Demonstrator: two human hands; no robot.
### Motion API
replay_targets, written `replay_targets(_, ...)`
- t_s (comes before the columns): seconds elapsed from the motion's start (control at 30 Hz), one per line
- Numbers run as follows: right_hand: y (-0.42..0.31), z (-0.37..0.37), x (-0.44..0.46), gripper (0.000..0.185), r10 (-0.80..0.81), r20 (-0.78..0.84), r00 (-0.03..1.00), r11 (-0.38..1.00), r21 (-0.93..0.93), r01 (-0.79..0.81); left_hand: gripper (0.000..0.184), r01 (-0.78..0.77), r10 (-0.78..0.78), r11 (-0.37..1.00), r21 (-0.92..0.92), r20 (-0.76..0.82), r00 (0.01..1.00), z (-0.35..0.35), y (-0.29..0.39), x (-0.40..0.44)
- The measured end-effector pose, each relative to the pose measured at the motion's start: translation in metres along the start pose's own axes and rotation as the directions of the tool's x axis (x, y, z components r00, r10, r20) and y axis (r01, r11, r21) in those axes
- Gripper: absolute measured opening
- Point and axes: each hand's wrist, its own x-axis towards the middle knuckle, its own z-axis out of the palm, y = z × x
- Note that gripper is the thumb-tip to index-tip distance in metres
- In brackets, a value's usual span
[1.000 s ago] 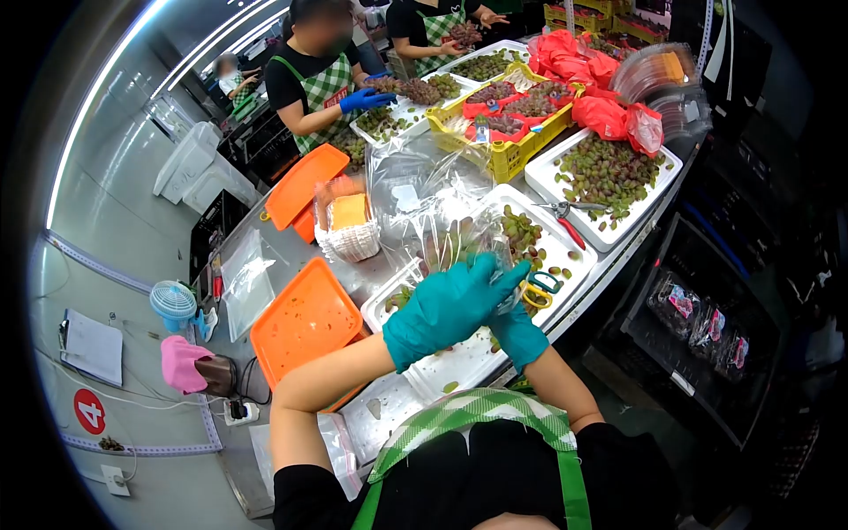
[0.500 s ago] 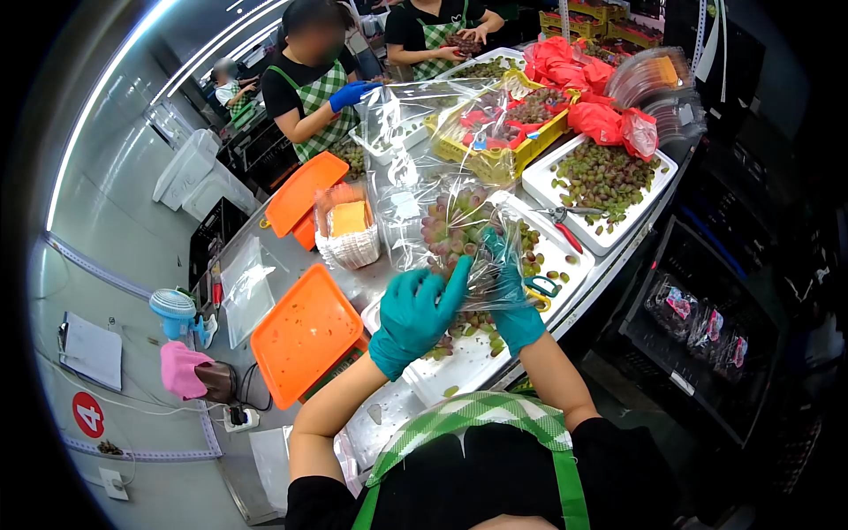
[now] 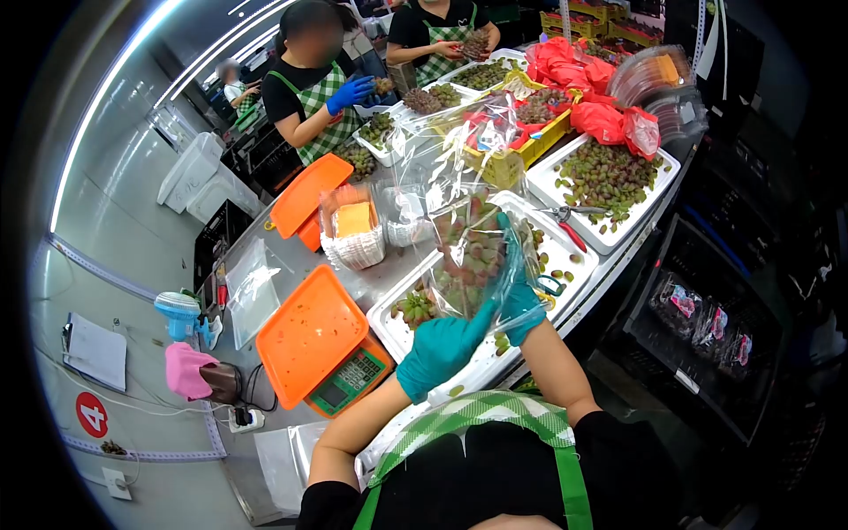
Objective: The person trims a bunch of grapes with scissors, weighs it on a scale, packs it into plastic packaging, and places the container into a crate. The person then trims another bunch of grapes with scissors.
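Note:
A clear plastic bag (image 3: 468, 256) with a bunch of red-green grapes inside is held between my two teal-gloved hands, above a white tray (image 3: 382, 318). My left hand (image 3: 446, 349) grips the bag low on its near side, thumb and fingers against the film. My right hand (image 3: 519, 296) is wrapped round the bag's right side, its fingers reaching up along the grapes. The bag's loose upper part spreads away from me. Loose grapes (image 3: 413, 307) lie in the tray. Beside my right hand are teal-handled scissors (image 3: 552, 285), partly hidden.
Left of the tray stands an orange-topped scale (image 3: 311, 331). Behind it sits a basket with orange labels (image 3: 353, 225). Red-handled shears (image 3: 572, 231) lie between trays, near a second grape tray (image 3: 609, 190). A yellow crate (image 3: 548, 140) is farther back. Across the table, a co-worker's blue-gloved hand (image 3: 351, 94) handles grapes.
My left hand has moved down and right, to the bag's lower side. The bag's raised film has sunk and the grapes sit slightly lower. The co-worker's blue-gloved hand now holds grapes.

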Motion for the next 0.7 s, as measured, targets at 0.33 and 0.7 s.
replay_targets(0.33, 0.001, 0.002, 0.018, 0.049, -0.188, 0.055, 0.981, 0.972, -0.131, 0.194, 0.033, 0.561, -0.399, 0.196, -0.804, 0.457, 0.795, 0.031, 0.033, -0.039)
replay_targets(0.7, 0.006, 0.01, 0.039, 0.051, -0.281, 0.065, 0.958, 0.893, -0.349, 0.285, 0.036, 0.715, -0.087, -0.151, -0.682, 0.73, 0.678, 0.024, 0.015, -0.054)
